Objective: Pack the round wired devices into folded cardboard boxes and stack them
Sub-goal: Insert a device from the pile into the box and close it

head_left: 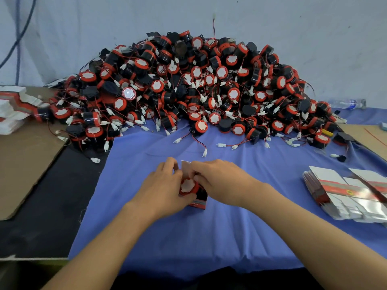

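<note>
Mid-table, on a wrinkled blue cloth (188, 237): left hand (165, 183) and right hand (217, 181) closed in together over a small box (199, 198), bare forearms angled in from the near edge, wrists low over the fabric. Left fingers curled round the box's left side, thumb along its lower edge. Right fingertips pinched on the red rim of a round device (187, 186) at the box's open mouth, white scalloped face up, a white flap upright behind it between the knuckles. Box of dark printed card with a red-and-grey band, tilted on the cloth.

Open cloth on all sides of the hands: a narrow band ahead up to the foot of the heap, wider room toward the body.

Beyond, banked against a pale wall (293, 28), a pile of devices (188, 86): black drums, red caps, white discs, thin red-and-black leads ending in white plastic plugs, a few plugs lying on the cloth just ahead of the hands.

To the right, near the cloth's edge, flat box blanks (345, 193) in a fanned stack, glossy white card with a red stripe, well apart from the right forearm.

To the left, past the cloth's straight hem, black tabletop (52, 206), then a brown cardboard sheet (23, 164) with a rounded corner. At the far left edge, a stepped stack of white-and-red boxes (14, 107) touching the pile's flank. Far right behind the pile, a clear plastic bottle (345, 103) on its side.
</note>
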A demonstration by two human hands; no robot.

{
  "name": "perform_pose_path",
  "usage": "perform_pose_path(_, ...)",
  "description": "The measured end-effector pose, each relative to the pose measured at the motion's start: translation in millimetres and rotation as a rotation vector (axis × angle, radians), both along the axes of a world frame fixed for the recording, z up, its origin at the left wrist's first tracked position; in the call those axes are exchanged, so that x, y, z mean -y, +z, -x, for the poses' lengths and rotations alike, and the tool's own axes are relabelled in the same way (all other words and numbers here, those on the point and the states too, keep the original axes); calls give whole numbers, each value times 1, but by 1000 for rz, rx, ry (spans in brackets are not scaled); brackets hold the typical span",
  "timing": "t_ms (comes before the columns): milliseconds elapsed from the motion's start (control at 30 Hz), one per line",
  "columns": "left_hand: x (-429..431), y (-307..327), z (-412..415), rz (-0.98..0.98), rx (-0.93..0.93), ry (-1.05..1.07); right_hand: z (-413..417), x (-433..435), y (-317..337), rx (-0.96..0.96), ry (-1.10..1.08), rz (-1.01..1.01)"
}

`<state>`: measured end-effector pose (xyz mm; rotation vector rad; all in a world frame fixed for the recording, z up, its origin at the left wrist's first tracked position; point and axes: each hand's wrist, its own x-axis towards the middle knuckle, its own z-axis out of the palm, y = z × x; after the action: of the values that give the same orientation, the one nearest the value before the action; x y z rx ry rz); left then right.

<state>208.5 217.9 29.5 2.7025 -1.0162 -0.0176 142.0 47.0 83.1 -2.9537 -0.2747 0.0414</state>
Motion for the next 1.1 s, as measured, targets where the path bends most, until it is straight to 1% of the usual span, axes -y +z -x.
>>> perform_pose_path(100, 2, -2, 2, 2, -14, 26, -2, 5, -2, -22, -98, 112)
perform_pose_path(300, 11, -11, 8, 111, -27, 100, -2, -1, -4, -33, -202, 204)
perform_pose_path(367, 13, -15, 11, 166, -70, 141, -3, -4, -5, -54, -225, 151)
perform_pose_path(500, 14, -18, 12, 247, -174, 217, -6, 1, 0, -134, -301, -179)
perform_pose_path(567, 15, -19, 13, 265, -202, 247, -6, 3, 2, -112, -359, -289)
perform_pose_path(633, 18, -20, 14, 278, -211, 263, -7, 0, 2, -44, -408, -324)
perform_pose_path(667, 19, -20, 14, 287, -222, 264, -8, -3, 0, -4, -428, -301)
perform_pose_path(700, 20, -21, 13, 294, -240, 262, -9, -6, -1, 30, -436, -221)
perform_pose_path(767, 21, -22, 12, 304, -291, 249, -10, -13, -5, 66, -411, 37)
perform_pose_path(800, 22, -22, 11, 312, -312, 238, -11, -17, -6, 76, -387, 119)
perform_pose_path(833, 23, -24, 11, 318, -320, 231, -11, -20, -7, 81, -351, 155)
perform_pose_path(933, 25, -29, 7, 303, -286, 221, -13, -27, -15, 95, -264, 170)
perform_pose_path(1100, 24, -41, 2, 355, -329, 233, -18, -31, -23, 38, -229, 45)
